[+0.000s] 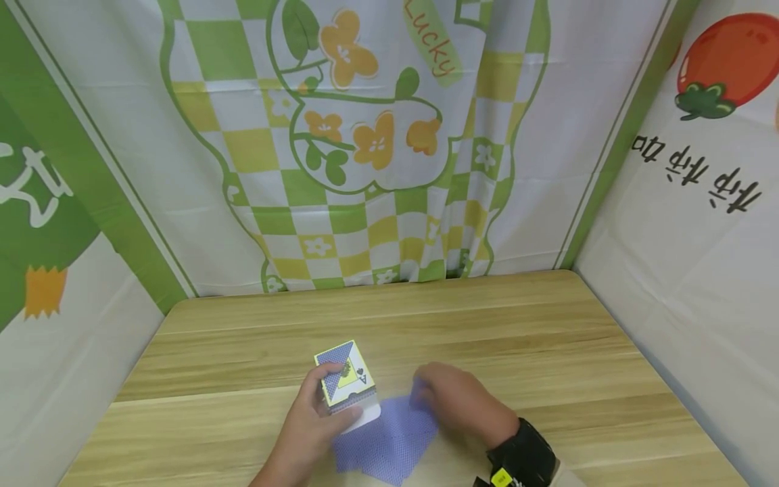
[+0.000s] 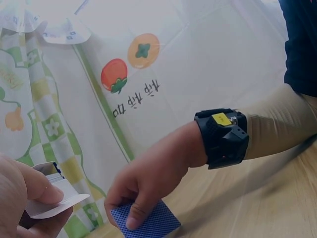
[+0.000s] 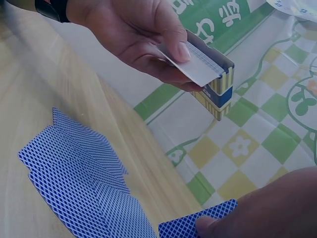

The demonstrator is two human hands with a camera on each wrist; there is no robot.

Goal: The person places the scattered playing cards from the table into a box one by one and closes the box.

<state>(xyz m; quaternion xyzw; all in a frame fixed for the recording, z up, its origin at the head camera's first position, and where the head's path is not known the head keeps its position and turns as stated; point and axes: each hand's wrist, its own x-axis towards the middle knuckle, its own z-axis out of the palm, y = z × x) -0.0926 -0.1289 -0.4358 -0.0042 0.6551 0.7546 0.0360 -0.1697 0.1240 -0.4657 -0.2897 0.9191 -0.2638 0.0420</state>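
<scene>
Blue-backed cards (image 1: 395, 436) lie fanned on the near middle of the desk (image 1: 487, 325). Just left and far of them, our left hand (image 1: 310, 414) grips the box (image 1: 349, 380); apart from it, our right hand (image 1: 459, 399) pinches at least one card (image 2: 161, 223). We judge the work partway: the white flap (image 1: 366, 415) is open, card edges seem to show inside, the fanned ones lie outside. The box looks blue, white and yellow.

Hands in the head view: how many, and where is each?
2. The left hand grips the card box; the right hand, beside the spread cards, pinches at least one blue-backed card. Some fingers are hidden.
</scene>
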